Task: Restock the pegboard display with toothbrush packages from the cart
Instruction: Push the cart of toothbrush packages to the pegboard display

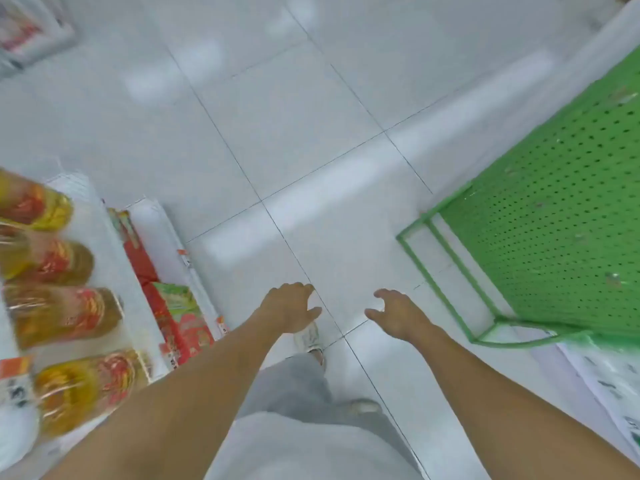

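My left hand [289,308] and right hand [398,315] hang over white tile floor [294,133] — each grip released, empty. Oil bottles [52,317] on left shelf, blurred. Green pegboard [561,216] right, cut off — I see no toothbrush packages, no cart.

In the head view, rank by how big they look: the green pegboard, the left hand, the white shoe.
1. green pegboard, largest by far.
2. left hand.
3. white shoe, partly hidden by the hand and farther away, so its real size is unsure.

Pale tiled floor [277,109] with dark grout lines and soft light glare. White shelves [104,237] at left carry oil bottles [48,258] and red packets [176,317].
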`<control>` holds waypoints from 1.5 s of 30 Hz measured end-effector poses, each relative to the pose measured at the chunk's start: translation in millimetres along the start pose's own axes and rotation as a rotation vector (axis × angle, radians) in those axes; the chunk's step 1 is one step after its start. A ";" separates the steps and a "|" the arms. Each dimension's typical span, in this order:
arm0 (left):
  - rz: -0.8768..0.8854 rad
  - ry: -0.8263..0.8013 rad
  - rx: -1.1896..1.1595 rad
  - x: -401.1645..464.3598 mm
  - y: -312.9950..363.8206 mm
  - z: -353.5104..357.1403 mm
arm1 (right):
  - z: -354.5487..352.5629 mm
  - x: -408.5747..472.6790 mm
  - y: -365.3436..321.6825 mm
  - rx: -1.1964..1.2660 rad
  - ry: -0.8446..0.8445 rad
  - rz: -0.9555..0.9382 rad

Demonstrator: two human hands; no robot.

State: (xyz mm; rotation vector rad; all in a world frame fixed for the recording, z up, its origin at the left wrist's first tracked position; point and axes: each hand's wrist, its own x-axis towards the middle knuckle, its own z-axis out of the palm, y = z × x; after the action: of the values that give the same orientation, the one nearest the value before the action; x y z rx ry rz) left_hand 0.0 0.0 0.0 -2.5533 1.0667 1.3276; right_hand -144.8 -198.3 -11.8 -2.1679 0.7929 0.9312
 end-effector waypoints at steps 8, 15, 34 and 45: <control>-0.098 0.116 -0.317 81.0 -81.8 -125.7 | -116.7 97.8 -116.4 -0.163 -0.006 -0.048; -0.085 0.170 -0.298 209.3 -101.8 -297.0 | -265.4 231.2 -187.4 -0.182 0.117 -0.121; -0.200 0.308 -0.449 493.5 -267.5 -739.8 | -644.7 591.1 -483.6 -0.431 0.063 -0.223; -0.204 0.283 -0.384 661.5 -375.8 -1015.7 | -859.2 787.8 -648.3 -0.308 0.143 -0.262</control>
State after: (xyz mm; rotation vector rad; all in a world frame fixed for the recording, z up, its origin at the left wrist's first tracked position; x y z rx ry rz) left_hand 1188.0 -443.3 51.1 -3.1039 0.5990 1.2470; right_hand 1108.0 -652.7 46.2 -2.5541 0.4341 0.8111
